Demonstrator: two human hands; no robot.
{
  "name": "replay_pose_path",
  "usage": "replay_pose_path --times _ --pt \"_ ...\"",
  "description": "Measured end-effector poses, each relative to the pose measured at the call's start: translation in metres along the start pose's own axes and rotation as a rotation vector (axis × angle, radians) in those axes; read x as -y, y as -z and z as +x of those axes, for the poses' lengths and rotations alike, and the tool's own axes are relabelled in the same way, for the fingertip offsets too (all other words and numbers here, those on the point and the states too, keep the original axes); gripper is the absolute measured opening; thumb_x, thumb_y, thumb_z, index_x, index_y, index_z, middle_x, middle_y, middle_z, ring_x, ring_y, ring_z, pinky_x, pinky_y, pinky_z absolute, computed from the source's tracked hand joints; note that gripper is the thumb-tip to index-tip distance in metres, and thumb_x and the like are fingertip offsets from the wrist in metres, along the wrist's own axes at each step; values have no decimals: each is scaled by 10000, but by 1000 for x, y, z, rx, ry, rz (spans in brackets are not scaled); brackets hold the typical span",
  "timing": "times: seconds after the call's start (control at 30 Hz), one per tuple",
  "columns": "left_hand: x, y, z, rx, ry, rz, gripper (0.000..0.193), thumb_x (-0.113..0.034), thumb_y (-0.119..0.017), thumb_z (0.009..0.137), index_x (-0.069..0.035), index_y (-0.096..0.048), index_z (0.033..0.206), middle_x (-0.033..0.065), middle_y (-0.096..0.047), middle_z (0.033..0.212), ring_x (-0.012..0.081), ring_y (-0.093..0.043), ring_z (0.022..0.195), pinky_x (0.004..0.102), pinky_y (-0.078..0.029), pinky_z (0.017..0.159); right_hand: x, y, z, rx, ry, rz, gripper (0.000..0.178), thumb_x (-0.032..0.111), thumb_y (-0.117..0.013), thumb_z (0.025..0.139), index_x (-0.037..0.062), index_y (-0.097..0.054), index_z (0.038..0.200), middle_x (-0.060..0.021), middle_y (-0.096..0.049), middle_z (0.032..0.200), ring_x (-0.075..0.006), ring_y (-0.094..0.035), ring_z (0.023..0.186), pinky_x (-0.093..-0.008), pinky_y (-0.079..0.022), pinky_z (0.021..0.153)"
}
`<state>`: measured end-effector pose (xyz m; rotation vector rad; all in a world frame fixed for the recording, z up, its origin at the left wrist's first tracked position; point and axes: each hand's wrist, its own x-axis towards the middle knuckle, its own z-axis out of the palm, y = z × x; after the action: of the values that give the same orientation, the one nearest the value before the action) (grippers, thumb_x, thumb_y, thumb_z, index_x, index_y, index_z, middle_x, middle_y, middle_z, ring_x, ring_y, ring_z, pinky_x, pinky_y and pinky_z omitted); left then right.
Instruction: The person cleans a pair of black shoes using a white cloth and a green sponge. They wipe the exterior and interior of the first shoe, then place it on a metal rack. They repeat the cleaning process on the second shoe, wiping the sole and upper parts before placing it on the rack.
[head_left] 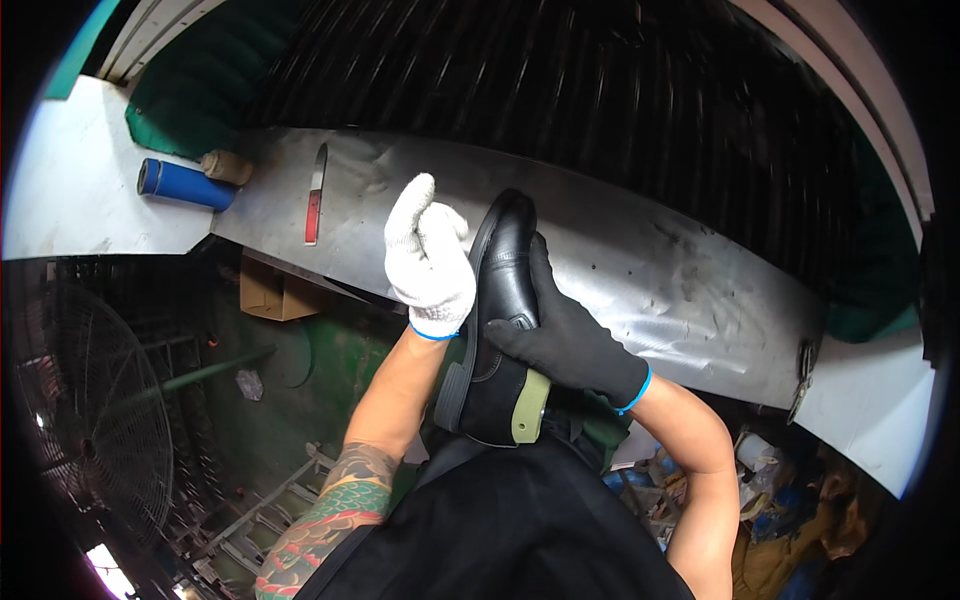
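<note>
A black leather shoe (pixel 507 270) stands on end in front of me, toe pointing away and its thick black sole turned to the left. An olive-green shoe last (pixel 530 408) fills it and sticks out at the heel end. My right hand (pixel 580 345), in a dark grey glove, wraps round the shoe's upper from the right, thumb across the instep. Close along the sole side is my left hand (pixel 428 262) in a white knit glove. One finger points up, the others are partly bent, and no object shows in it. Whether it touches the sole, I cannot tell.
Beyond my hands lies a dented metal bench top (pixel 680 290) with a red-handled knife (pixel 313 205). A blue cylinder (pixel 187 185) and a tan roll (pixel 227 166) lie at left. Dark hanging strips (pixel 560 90) line the back. Scissors (pixel 803 375) hang at right; a large fan (pixel 95 410) stands lower left.
</note>
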<state>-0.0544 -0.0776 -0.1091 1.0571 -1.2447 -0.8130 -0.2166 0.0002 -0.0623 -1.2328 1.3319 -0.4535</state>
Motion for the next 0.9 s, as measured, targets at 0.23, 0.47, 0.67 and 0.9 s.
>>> replay_pose_path --times 0.23,0.47,0.67,0.9 --pt "-58 28 3 636 266 393 936 -247 -845 868 6 -341 1615 218 -694 1305 289 -681 1218 384 -524 1072 -9 -29 -25 -132 220 4 1229 407 -817 860 31 4 1693 -322 -477 1555 -430 -624 1315 -453 -539 1038" --pt "-127 45 15 349 18 -340 1115 -75 -853 796 7 -161 1667 254 -587 1452 297 -619 1314 432 -492 1134 -86 -47 5 -163 156 800 623 334 -539 1115 64 -338 1639 -199 -425 1629 -251 -583 1363 -426 -490 1139" --pt "-124 72 16 348 -258 -175 929 -202 -780 924 -56 -230 1659 342 -573 1443 379 -614 1327 476 -526 1097 -55 -22 -23 171 -137 1550 575 434 -471 1123 74 -473 1572 -137 -600 1512 -293 -618 1346 -467 -492 1151" --pt "-103 88 8 417 -379 164 815 -264 -735 989 -5 -270 1606 322 -537 1490 361 -607 1333 448 -505 1119 -30 17 -40 -110 95 1064 510 367 -473 1133 49 -500 1531 -137 -613 1480 -277 -613 1346 -452 -476 1166"
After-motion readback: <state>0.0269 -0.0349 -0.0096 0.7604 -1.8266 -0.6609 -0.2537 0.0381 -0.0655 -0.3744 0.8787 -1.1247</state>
